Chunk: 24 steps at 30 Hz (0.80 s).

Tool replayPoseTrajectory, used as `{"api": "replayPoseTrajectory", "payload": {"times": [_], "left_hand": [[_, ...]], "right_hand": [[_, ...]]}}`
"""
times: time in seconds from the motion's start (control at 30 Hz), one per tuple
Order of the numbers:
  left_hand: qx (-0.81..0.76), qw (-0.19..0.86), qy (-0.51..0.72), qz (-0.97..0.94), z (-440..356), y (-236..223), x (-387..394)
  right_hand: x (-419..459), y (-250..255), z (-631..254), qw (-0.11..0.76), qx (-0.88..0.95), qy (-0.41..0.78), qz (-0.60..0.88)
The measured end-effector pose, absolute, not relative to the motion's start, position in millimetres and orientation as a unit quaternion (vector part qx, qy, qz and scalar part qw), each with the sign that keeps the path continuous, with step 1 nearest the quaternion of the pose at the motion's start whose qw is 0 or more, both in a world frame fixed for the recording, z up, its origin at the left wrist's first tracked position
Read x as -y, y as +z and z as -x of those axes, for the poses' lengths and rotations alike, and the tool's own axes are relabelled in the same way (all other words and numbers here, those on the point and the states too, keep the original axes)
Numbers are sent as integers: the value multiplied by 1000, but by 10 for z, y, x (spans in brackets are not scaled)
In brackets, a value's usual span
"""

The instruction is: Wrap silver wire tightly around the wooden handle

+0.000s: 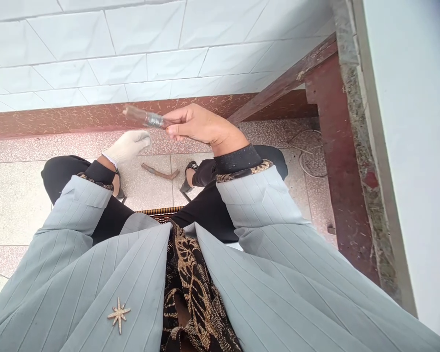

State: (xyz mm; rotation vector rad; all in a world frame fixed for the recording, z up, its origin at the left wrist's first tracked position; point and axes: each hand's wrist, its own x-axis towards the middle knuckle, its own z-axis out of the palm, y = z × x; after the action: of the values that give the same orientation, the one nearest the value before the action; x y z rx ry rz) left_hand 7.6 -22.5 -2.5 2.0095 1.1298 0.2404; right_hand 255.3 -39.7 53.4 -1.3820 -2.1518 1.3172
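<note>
My right hand [194, 126], bare, grips one end of a brown stick [135, 115] between thumb and fingers. Silvery wire [154, 120] is wound in a tight coil around the middle of that stick, which points left and slightly up. Lower and to the left is my left hand [128, 148] in a white knit glove, apart from the stick. Its fingers are curled together; whatever may be pinched in them is too small to see. On the floor below the hands lies a thin brown bent piece [160, 172], its kind unclear.
A white tiled wall [143, 34] with a reddish base strip rises ahead. On the right stand a dark red wooden frame [346, 181] and a rough-edged pale slab [414, 122]. Beside the frame, a loop of pale cord [308, 166] lies on the speckled floor [14, 195].
</note>
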Motion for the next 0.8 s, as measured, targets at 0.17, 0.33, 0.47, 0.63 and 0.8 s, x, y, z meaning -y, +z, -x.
{"api": "replayPoseTrajectory", "payload": {"times": [0.17, 0.33, 0.47, 0.63, 0.8], "left_hand": [[-461, 403, 47, -789, -85, -23, 705], [-441, 349, 14, -827, -83, -81, 1004], [-461, 323, 57, -825, -16, -82, 1031], [-528, 317, 117, -779, 153, -50, 910], [-548, 367, 128, -741, 159, -186, 858]], "right_hand": [[401, 406, -2488, 131, 720, 379, 566], [471, 272, -2441, 25, 737, 267, 621], [598, 197, -2305, -87, 757, 267, 590], [758, 101, -2155, -151, 792, 368, 463], [775, 220, -2262, -69, 822, 506, 254]]}}
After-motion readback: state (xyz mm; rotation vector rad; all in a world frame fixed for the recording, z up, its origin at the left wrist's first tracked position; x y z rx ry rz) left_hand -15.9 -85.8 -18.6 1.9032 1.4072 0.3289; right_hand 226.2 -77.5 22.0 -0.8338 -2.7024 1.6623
